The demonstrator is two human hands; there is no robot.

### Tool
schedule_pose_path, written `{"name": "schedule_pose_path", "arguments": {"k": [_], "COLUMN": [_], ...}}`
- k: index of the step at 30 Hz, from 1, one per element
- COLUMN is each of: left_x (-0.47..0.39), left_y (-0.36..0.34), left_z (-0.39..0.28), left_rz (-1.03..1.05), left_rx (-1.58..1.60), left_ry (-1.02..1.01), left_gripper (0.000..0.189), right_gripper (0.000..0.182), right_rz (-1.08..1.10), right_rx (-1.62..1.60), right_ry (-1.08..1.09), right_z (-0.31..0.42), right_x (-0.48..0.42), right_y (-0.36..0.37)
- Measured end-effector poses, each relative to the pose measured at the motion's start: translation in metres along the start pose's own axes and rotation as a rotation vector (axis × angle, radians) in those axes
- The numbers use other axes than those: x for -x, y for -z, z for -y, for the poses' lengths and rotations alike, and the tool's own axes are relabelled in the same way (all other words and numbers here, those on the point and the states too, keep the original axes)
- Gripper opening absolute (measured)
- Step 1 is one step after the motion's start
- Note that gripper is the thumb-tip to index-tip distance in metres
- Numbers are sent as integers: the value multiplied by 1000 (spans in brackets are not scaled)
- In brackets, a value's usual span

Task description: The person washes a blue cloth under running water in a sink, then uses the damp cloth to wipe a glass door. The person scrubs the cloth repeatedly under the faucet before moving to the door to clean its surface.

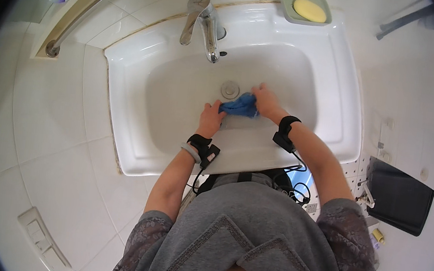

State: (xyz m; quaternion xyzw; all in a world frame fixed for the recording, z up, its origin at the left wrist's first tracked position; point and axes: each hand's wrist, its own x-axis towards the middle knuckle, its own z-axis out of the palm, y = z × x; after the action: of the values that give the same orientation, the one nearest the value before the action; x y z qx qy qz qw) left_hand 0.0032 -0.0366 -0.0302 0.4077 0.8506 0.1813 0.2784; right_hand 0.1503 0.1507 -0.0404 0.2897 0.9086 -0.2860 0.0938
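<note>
Low in the white washbasin, a blue cloth is stretched between my two hands. My left hand grips its left end. At the cloth's right end, my right hand has its fingers closed around the fabric. The cloth looks bunched and wet, just in front of the round metal drain plug. Behind it rises a chrome mixer tap, its spout pointing down into the basin. I cannot tell whether water is running.
A green soap dish with a yellow soap bar sits on the basin's back right corner. A metal rail runs along a shelf at upper left. Wall switches are at lower left. Black cables hang from my wrist straps near the front rim.
</note>
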Motion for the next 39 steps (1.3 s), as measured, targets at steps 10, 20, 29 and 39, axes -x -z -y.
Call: {"name": "schedule_pose_path", "arguments": {"k": [10, 20, 29, 39], "left_x": [-6, -33, -27, -26], "left_y": [-14, -20, -11, -6], "left_z": [19, 30, -47, -17], "left_rz": [-73, 377, 101, 256], "left_rx": [94, 1616, 1446, 1019], "left_ry": [18, -291, 415, 423], "left_gripper": [42, 42, 39, 46], "right_gripper": [36, 25, 15, 12], "right_rz": [-245, -427, -419, -223], "right_rx": [-127, -445, 85, 194], "right_ry": [-139, 280, 98, 77], "right_z": [6, 133, 76, 36], "right_x": [-23, 14, -21, -41], "right_y": [-6, 9, 5, 9]}}
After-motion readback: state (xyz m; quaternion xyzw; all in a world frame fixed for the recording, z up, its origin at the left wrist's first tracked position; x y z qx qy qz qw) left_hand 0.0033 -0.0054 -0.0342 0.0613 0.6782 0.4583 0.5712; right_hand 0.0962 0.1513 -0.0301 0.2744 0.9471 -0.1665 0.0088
